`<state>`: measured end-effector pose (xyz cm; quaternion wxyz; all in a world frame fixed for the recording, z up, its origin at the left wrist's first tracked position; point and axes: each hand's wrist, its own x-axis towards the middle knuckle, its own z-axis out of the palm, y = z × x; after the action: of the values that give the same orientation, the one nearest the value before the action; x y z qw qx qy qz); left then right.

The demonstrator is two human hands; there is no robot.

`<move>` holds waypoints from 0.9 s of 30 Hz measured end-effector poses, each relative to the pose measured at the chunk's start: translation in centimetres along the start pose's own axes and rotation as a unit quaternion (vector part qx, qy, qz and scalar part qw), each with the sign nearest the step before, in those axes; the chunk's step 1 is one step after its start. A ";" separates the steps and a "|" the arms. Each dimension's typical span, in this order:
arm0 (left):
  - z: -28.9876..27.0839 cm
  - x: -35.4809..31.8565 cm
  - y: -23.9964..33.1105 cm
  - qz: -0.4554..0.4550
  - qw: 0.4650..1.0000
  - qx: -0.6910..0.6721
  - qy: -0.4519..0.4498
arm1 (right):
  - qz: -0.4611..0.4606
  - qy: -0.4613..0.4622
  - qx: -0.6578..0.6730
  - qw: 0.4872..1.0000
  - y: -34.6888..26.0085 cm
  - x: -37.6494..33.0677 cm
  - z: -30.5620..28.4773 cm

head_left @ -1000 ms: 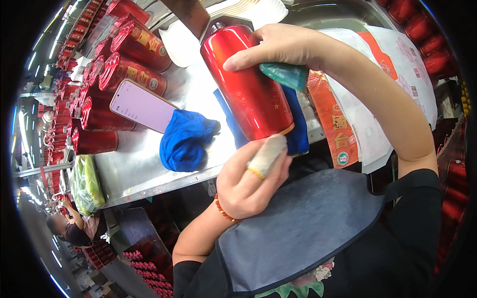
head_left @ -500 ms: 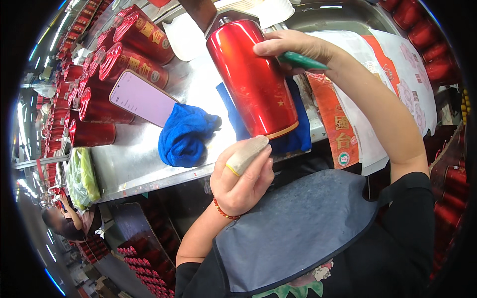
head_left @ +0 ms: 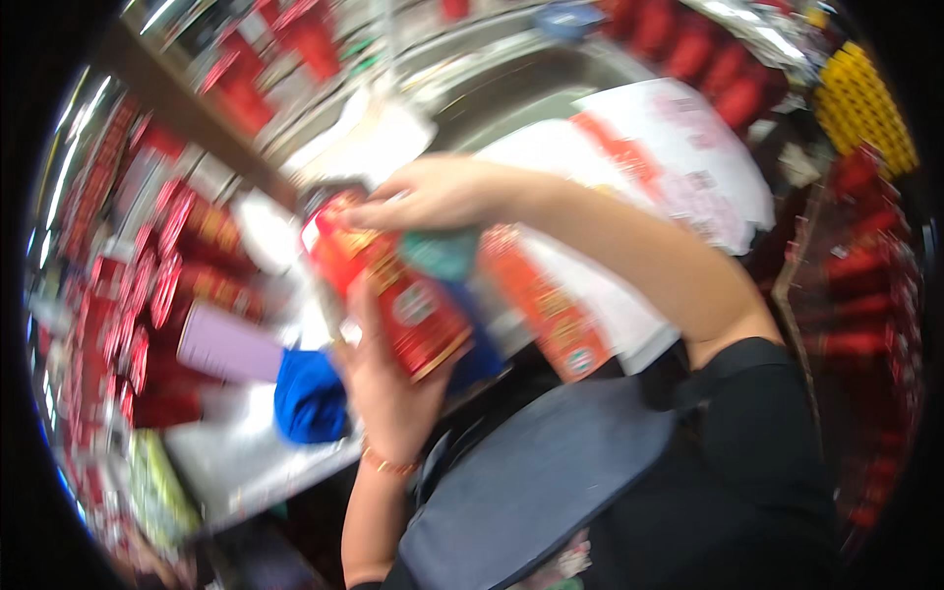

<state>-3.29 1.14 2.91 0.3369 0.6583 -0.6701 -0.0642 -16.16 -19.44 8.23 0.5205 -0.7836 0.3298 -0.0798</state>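
Observation:
A red canister (head_left: 418, 324) with gold print and a pale round mark leans at a slant over the steel bench, its upper end at a dark holder (head_left: 339, 187). My left hand (head_left: 388, 393), thumb along the canister's face, grips its lower left side. Across the upper part lies my right hand (head_left: 438, 192), thumb and fingertips on the red surface. Tucked under that palm is a green scraper-like tool (head_left: 442, 254), blurred by motion. A blue cloth (head_left: 482, 339) shows beneath the canister, and another crumpled blue cloth (head_left: 310, 395) is left of my left hand.
A lilac-screened phone (head_left: 228, 344) leans by several red canisters (head_left: 202, 295) on the left. Orange-red printed sheets (head_left: 551, 315) and white printed sheets (head_left: 698, 167) lie to the right. Behind them is a steel sink (head_left: 511, 88). A yellow-green bag (head_left: 157, 487) hangs at the bench's left end.
My left hand has come up from below the canister onto its side. The canister now shows a printed face instead of plain red. My view has shifted, and the frame is blurred.

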 end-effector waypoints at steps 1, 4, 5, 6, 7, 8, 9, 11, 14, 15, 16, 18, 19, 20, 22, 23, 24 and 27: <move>1.0 -1.1 -2.0 0.016 0.996 -0.059 0.063 | 0.014 0.024 0.037 0.999 1.3 1.2 -0.4; 2.3 -1.1 -4.6 -0.042 0.923 -0.362 0.124 | 0.027 -0.004 0.182 0.983 5.5 3.9 -2.6; 3.0 -1.0 -4.6 -0.109 0.841 -0.497 0.182 | 0.046 0.009 0.174 0.984 6.4 5.2 -2.3; 3.0 -0.8 -4.3 -0.155 0.786 -0.554 0.224 | 0.052 0.006 0.197 0.979 6.8 6.2 -1.6; 3.2 -0.6 -3.7 -0.165 0.784 -0.562 0.207 | 0.058 0.005 0.220 0.974 8.0 6.3 -1.3; 2.3 -1.0 -3.6 -0.173 0.786 -0.556 0.208 | 0.034 -0.018 0.237 0.971 6.7 6.1 -0.3; 0.4 -1.7 -3.0 -0.159 0.804 -0.537 0.198 | -0.004 -0.057 0.255 0.965 3.6 5.9 1.1; -0.2 -2.5 -2.8 -0.139 0.816 -0.549 0.114 | -0.050 -0.089 0.270 0.958 2.8 3.1 1.6; -1.3 -3.6 -1.7 -0.101 0.810 -0.575 -0.052 | -0.102 -0.003 0.266 0.959 0.8 -5.2 0.9; -1.6 -3.8 -1.3 -0.085 0.799 -0.586 -0.108 | -0.126 0.039 0.256 0.958 0.2 -8.1 0.6; -1.8 -3.8 -0.9 -0.070 0.784 -0.595 -0.162 | -0.160 0.113 0.196 0.961 -0.8 -11.6 0.1; -2.5 -3.8 0.0 -0.034 0.759 -0.600 -0.252 | -0.227 0.203 0.138 0.942 -3.7 -18.7 -0.7; -2.6 -3.6 0.6 -0.012 0.746 -0.603 -0.283 | -0.189 0.241 0.093 0.947 -6.5 -23.2 -1.2; -2.2 -3.2 1.2 0.001 0.734 -0.603 -0.312 | -0.211 0.285 0.011 0.935 -7.2 -26.5 -1.8; -2.1 -2.0 3.5 0.053 0.708 -0.619 -0.336 | -0.204 0.445 -0.257 0.833 -10.6 -34.1 -2.6; -2.5 -1.2 5.0 0.084 0.698 -0.631 -0.328 | -0.212 0.488 -0.158 0.832 -11.3 -36.9 -3.0; -2.1 -0.8 5.4 0.098 0.689 -0.637 -0.332 | -0.102 0.547 -0.263 0.788 -13.7 -41.2 -3.7; -2.4 0.7 6.0 0.120 0.693 -0.619 -0.350 | 0.020 0.718 -0.353 0.599 -15.8 -52.8 -8.9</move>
<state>-7.01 2.13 8.13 0.4140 0.1444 -0.6214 -0.6493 -54.11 9.21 37.40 -0.1996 -0.5891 0.6157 -0.4839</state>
